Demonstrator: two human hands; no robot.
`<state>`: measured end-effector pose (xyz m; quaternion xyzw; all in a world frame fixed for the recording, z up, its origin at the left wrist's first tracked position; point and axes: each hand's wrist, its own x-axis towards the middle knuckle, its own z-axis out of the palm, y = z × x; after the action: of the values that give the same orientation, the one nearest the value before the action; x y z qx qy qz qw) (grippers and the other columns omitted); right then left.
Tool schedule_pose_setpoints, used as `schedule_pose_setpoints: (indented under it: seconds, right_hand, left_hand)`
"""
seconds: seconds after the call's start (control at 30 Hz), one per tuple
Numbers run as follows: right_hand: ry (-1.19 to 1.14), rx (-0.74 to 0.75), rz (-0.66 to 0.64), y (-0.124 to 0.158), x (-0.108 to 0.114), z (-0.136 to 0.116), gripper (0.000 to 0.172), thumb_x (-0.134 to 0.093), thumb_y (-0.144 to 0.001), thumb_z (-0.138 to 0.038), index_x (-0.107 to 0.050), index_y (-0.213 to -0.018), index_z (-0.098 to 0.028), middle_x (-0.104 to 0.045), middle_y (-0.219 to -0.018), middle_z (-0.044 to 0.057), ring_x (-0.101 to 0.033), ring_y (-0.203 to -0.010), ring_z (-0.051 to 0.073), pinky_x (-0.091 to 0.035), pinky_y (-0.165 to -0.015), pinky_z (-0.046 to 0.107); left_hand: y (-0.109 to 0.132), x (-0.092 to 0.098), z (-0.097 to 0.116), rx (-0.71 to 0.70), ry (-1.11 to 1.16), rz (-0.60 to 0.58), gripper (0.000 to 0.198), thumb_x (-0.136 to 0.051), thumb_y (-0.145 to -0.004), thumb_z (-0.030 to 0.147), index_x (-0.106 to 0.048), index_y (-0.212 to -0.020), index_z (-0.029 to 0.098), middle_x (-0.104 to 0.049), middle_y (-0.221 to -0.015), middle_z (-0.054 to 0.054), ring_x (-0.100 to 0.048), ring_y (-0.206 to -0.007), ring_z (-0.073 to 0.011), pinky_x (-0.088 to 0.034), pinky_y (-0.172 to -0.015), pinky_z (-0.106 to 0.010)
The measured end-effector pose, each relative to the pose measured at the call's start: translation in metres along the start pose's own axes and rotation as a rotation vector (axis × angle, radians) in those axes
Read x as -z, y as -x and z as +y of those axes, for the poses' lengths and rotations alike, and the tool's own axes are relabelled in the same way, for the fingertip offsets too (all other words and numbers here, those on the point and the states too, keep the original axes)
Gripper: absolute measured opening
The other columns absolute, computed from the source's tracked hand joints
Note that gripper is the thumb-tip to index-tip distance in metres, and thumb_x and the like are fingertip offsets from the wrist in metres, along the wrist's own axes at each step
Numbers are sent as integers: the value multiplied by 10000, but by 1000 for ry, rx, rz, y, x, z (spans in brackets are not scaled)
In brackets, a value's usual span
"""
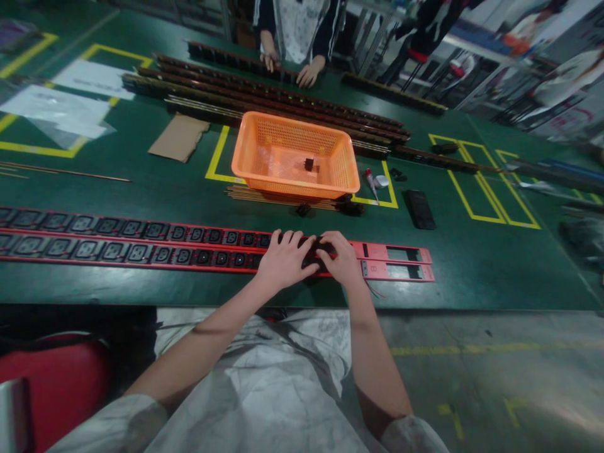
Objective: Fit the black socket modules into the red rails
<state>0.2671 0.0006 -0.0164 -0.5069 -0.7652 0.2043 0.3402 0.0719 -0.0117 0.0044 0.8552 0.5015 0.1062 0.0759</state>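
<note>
Two long red power strips [372, 251] lie side by side along the near part of the table, fitted with rows of black outlet sockets [214, 235]. My left hand [285, 259] rests palm down across both strips, fingers spread and thumb pointing right. Close beside it, my right hand [340, 257] has its fingers curled down over the dark sockets at the strips' right part. What its fingertips grip, if anything, is hidden. Thin wires [375, 290] stick out below the strip's right end. An orange basket [295, 187] beyond my hands contains one small black part [309, 164].
Thin rods [236, 194] and small black parts [352, 207] lie by the basket. A screwdriver [371, 182], a white round item [381, 181] and a black phone-like slab [420, 209] sit right. Cardboard [179, 136] lies left. Across, a person's hands [309, 72] touch long dark strips [283, 97].
</note>
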Motion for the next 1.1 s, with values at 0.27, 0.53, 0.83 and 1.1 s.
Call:
schedule_pose_setpoints:
  seconds: [0.27,0.53,0.83,1.1]
  right_hand:
    - [29,18,-28,1,3,-1,223,-582,-887,-198,-627,-1099,-251,-650,-1144,93,-610,-1115,258,-514,-979,438]
    - [227,21,-107,-2,4,0,327,-647,-893,-277,-662,-1219,-274,-676,-1160,75,-555,-1090,291,-434,-936,486]
    - [290,-29,-24,-3,-2,-2,221,-641,-891,-299,-699,-1098,-246,-590,-1088,94,-539,-1040,291,-452,-907,454]
    - [233,10,-10,-2,1,0,149,-603,-932,-346,-638,-1027,-236,-659,-1046,74,-568,-1012,270,-458,-884,435]
  left_hand:
    - [1,0,0,-5,0,9,638,-498,-938,601,-502,-1452,223,-588,-1355,-133,-503,-1243,-334,-294,-1137,-550]
    - [0,-1,0,-2,-1,2,606,-512,-931,595,-531,-1410,224,-587,-1360,-131,-502,-1243,-336,-306,-1124,-554]
    - [0,0,0,-8,3,17,585,-515,-935,584,-534,-1398,227,-596,-1339,-128,-514,-1226,-332,-307,-1124,-544]
    - [1,-2,-1,-11,2,15,629,-520,-932,596,-510,-1440,224,-592,-1351,-128,-510,-1237,-334,-308,-1125,-554]
